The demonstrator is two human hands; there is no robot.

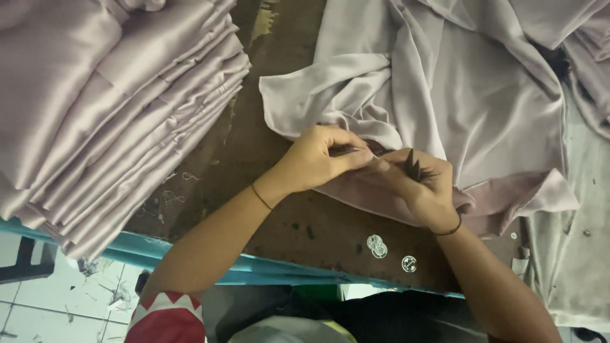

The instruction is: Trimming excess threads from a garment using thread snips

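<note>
Under the right hand (422,187), snips (413,166) half hidden.

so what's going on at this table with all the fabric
A person is working on a loose piece of pale lilac satin cloth spread over a worn brown table. The left hand pinches the cloth's edge, while the right hand holds a small dark pointed tool, probably thread snips, right beside that spot. A tall stack of folded pieces of the same fabric sits at the left. Three clear buttons lie on the table near the front edge.
</note>
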